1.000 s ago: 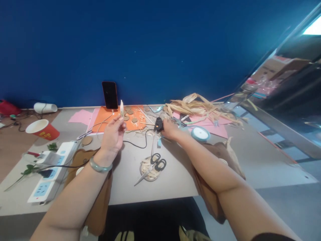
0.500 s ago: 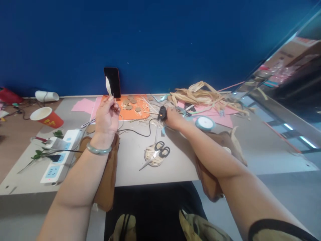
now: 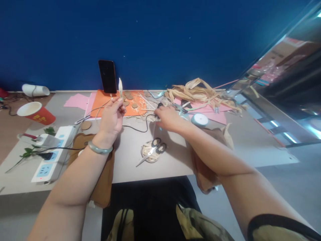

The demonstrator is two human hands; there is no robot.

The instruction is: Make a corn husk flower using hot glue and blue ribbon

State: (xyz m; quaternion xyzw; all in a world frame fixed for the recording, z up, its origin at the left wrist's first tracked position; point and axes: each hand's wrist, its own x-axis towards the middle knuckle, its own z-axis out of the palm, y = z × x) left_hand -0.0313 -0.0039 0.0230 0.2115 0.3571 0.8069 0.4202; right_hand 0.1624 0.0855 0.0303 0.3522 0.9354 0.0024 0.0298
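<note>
My left hand (image 3: 111, 117) is raised over the grey table (image 3: 130, 160), fingers pinched on a small pale husk strip (image 3: 120, 85) that stands upright above them. My right hand (image 3: 167, 118) reaches forward and is closed over a black glue gun (image 3: 158, 105), most of which is hidden under the fingers; its black cord (image 3: 136, 128) loops across the table. Scissors (image 3: 153, 150) with black handles lie on a round woven disc just in front of my right hand.
An orange sheet (image 3: 100, 107) with several brown discs lies by a black phone (image 3: 107, 76) leaning on the blue wall. Dried husks (image 3: 198, 93) and a ribbon roll (image 3: 199, 119) sit at right. A power strip (image 3: 51, 154) and red cup (image 3: 35, 113) are at left.
My left hand dropped a little and moved right, still pinching the strip. My right hand pulled the glue gun slightly towards me and now covers it more. The view shifted.
</note>
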